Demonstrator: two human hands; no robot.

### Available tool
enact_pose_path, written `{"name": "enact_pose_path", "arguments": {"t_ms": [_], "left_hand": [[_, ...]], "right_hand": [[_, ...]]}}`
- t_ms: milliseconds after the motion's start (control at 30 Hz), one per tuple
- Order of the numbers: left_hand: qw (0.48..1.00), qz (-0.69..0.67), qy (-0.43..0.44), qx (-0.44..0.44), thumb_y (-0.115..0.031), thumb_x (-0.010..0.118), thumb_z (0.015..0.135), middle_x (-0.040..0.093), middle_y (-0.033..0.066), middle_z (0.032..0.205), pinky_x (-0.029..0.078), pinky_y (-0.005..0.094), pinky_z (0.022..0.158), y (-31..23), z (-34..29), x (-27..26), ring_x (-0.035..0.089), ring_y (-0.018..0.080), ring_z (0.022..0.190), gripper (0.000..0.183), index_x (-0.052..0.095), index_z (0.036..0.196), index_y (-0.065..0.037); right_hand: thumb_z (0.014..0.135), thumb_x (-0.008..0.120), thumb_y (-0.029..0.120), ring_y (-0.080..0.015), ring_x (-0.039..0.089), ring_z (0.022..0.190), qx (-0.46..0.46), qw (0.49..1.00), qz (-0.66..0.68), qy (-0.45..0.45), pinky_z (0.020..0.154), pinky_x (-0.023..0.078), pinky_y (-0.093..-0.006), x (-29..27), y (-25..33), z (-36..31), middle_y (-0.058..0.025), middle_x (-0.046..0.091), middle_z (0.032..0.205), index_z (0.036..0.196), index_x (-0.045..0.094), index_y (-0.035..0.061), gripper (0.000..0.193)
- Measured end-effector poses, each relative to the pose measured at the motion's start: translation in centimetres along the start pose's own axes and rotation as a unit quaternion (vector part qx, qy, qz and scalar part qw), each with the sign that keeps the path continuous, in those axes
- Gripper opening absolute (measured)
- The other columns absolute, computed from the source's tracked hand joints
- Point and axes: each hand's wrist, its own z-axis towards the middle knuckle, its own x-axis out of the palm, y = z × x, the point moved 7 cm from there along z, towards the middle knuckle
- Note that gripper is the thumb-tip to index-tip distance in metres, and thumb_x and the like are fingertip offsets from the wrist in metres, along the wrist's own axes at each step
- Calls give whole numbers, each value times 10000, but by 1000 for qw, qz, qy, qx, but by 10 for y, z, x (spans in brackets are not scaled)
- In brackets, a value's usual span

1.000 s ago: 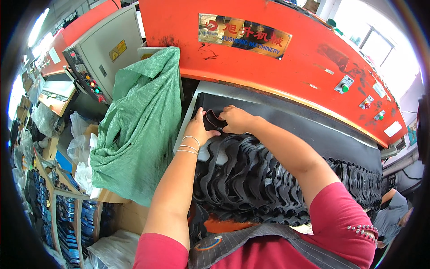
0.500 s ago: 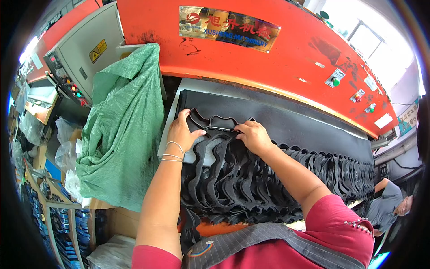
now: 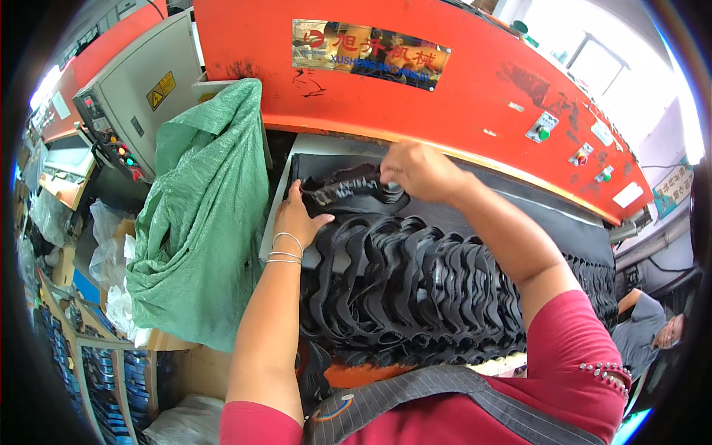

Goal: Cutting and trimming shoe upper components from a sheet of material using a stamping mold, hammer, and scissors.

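A wavy-edged metal cutting die (image 3: 345, 194) with pale marks on its side stands tilted on the black sheet material (image 3: 445, 211). My left hand (image 3: 294, 216) grips its left end, thumb toward me and fingers on the far side. At the die's right end my right hand (image 3: 423, 172) is closed, its fingertips pinching the end; the exact contact is partly hidden. Under and beside that end, curved layers of black sheet show. Just nearer to me lie many wavy black strips (image 3: 415, 289), standing in overlapping rows.
Behind the sheet rises an orange press beam (image 3: 475, 96) with a green button (image 3: 544, 133). A green woven sack (image 3: 215, 222) drapes at the left, beside a grey control cabinet (image 3: 148, 89). Another person (image 3: 645, 330) is at the far right.
The die has tipped so that its marked side faces me. My right hand has moved up and away from me with its end, while my left hand has hardly moved.
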Motion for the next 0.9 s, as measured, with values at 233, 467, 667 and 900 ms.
{"name": "enact_pose_path", "arguments": {"t_ms": [233, 467, 667, 900], "left_hand": [[999, 7, 6, 52, -316, 824, 655, 430, 184, 1396, 371, 362, 1040, 5, 8, 5, 445, 351, 1254, 1029, 220, 1413, 30], [981, 120, -5, 153, -317, 735, 708, 613, 101, 1129, 349, 409, 1003, -27, 12, -6, 508, 286, 1133, 460, 640, 1108, -111], [939, 163, -70, 294, -241, 619, 824, 607, 74, 798, 431, 431, 792, -95, 24, -20, 591, 289, 867, 138, 627, 785, -109], [932, 12, 45, 359, -195, 657, 797, 602, 107, 779, 475, 364, 660, -183, -5, -21, 601, 295, 726, 139, 632, 787, -58]], "right_hand": [[909, 575, 120, -109, 592, 582, 257, 900, 318, -151, 601, 488, -263, -28, -18, -89, -50, 565, 792, 857, 556, 6, 126], [807, 630, -31, -191, 581, 648, 189, 923, 192, -273, 592, 467, -296, -17, 30, -184, -84, 539, 764, 797, 526, 8, 112], [763, 698, 96, -302, 575, 836, 211, 958, -1, -194, 701, 475, -368, 14, 14, -244, -99, 587, 817, 824, 607, 27, 130], [737, 694, 479, -286, 559, 1000, 272, 953, -62, -118, 816, 496, -382, 11, 19, -173, -106, 585, 1042, 1064, 603, 42, 553]]}}
